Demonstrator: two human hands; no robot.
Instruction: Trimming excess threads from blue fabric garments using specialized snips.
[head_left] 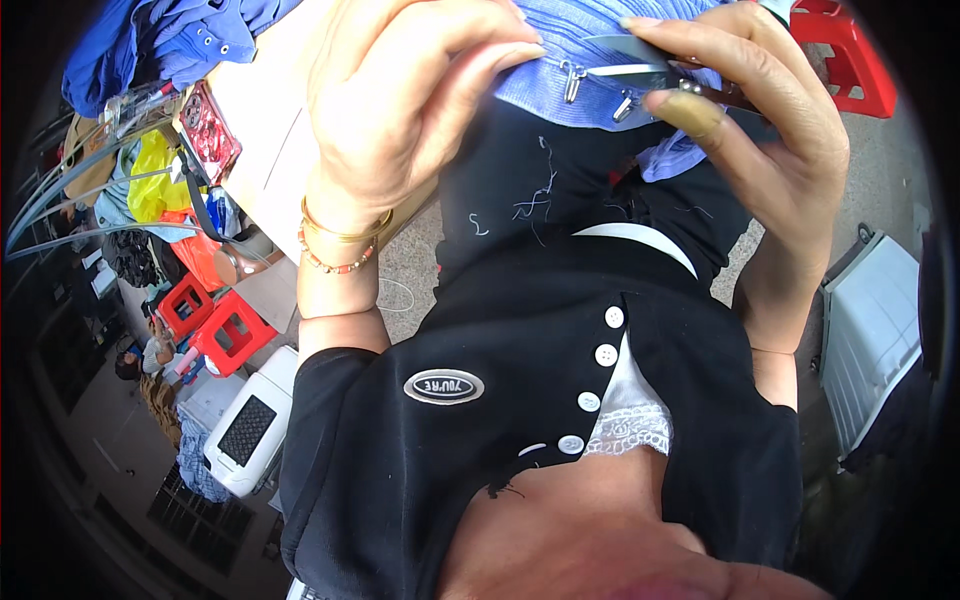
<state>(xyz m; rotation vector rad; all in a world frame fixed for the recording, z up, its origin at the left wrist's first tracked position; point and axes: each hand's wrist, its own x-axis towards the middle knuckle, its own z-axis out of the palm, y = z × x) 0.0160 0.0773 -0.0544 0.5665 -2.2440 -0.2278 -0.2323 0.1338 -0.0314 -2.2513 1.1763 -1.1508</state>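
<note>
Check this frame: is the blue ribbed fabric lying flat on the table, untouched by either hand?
No: both the left hand and the right hand pinch the blue ribbed fabric up, with small snips at it.

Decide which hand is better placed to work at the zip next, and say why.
Right, probably. The right hand holds what looks like snips, the blade lying at the zip. The left hand only pinches the blue cloth, steadying it.
</note>
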